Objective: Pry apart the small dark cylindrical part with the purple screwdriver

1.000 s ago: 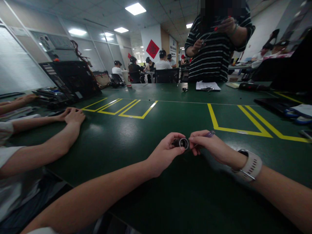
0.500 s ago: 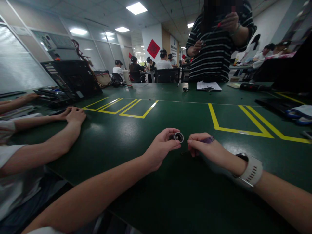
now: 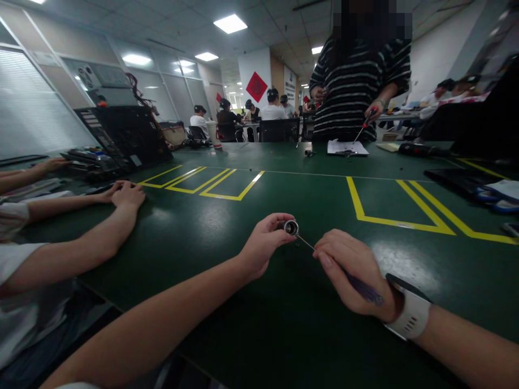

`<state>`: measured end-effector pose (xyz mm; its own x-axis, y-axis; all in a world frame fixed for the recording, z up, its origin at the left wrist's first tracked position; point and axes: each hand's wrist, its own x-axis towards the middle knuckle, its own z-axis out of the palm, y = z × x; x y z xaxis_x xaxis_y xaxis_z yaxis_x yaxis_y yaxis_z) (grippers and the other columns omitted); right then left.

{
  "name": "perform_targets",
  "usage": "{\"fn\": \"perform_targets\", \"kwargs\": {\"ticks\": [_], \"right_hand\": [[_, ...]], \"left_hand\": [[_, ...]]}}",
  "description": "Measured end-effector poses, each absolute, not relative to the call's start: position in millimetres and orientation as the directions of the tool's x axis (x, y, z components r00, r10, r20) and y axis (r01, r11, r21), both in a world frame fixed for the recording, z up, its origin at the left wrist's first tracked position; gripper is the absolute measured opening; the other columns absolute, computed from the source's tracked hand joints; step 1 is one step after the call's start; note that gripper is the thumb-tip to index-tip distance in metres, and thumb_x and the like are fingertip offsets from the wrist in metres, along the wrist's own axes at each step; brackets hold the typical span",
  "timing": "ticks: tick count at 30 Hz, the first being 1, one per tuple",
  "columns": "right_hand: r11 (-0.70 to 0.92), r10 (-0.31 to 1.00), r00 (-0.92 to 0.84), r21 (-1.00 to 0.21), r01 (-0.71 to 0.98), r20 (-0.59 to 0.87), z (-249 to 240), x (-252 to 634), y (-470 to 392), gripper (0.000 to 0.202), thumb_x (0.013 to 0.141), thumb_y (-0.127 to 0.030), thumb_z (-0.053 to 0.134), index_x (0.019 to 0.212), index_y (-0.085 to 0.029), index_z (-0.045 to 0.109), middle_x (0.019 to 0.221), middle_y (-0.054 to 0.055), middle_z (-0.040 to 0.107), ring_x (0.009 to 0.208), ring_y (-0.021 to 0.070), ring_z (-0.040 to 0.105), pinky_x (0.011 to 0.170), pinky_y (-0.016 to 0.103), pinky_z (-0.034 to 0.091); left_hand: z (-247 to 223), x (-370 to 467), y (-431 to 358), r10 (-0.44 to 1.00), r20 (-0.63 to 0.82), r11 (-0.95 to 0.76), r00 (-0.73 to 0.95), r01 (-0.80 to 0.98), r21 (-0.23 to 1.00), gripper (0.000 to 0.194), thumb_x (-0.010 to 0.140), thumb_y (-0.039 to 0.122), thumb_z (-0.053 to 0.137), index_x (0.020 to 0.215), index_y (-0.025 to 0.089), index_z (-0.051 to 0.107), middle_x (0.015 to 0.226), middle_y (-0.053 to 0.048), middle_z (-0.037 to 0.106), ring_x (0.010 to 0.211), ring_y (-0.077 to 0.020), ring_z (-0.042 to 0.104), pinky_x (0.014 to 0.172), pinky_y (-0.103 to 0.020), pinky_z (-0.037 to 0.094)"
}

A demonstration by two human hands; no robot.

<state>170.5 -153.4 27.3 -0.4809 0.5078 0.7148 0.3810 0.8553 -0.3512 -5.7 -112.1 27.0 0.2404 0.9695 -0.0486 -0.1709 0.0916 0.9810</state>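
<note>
Between the thumb and fingers of my left hand (image 3: 265,242) is a short metal cylinder (image 3: 291,227), its round hollow end turned towards me. My right hand (image 3: 348,265) is closed round a screwdriver (image 3: 363,287) with a dark purple, see-through handle. Its thin shaft slants up to the left, and the tip meets or nearly meets the lower right rim of the cylinder; contact is hard to tell. A tiny dark piece (image 3: 297,245) lies on the green table (image 3: 227,324) just below the cylinder.
Yellow tape outlines (image 3: 221,198) mark the table ahead. A neighbour's hands (image 3: 127,193) rest at the left. Across the table a person in a striped top (image 3: 357,92) holds a red screwdriver (image 3: 368,120) over a clipboard (image 3: 347,148). A small metal part (image 3: 308,153) lies nearby.
My right hand has turned and lowered slightly, bringing the screwdriver shaft up to the cylinder. The cylinder has shifted a little left. The person opposite has lowered a screwdriver to the clipboard.
</note>
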Motion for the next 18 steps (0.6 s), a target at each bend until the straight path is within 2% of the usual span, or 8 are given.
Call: {"fn": "perform_targets", "kwargs": {"ticks": [9,18], "right_hand": [[0.807,0.586,-0.494,-0.407,0.428,0.642,25.9,167.3,-152.3,0.016,0.087,-0.014,0.039,0.081,-0.017,0.054,0.072,0.006,0.056,0.066,0.0170,0.050,0.061,0.033,0.039],[0.829,0.553,-0.527,-0.360,0.429,0.645,22.5,163.3,-152.4,0.013,0.086,-0.012,0.041,0.079,-0.016,0.052,0.073,0.005,0.055,0.069,0.0169,0.047,0.065,0.033,0.038]], "left_hand": [[29.4,-4.4,-119.1,0.948,-0.020,0.078,0.318,-0.170,0.982,0.031,0.066,0.002,0.055,0.094,0.015,0.058,0.103,-0.007,0.061,0.102,-0.0212,0.056,0.093,-0.040,0.042],[26.3,-0.6,-121.2,0.964,0.032,0.022,0.264,-0.201,0.979,0.023,0.066,0.004,0.057,0.086,0.014,0.059,0.096,-0.006,0.063,0.096,-0.0210,0.060,0.088,-0.040,0.045]]}}
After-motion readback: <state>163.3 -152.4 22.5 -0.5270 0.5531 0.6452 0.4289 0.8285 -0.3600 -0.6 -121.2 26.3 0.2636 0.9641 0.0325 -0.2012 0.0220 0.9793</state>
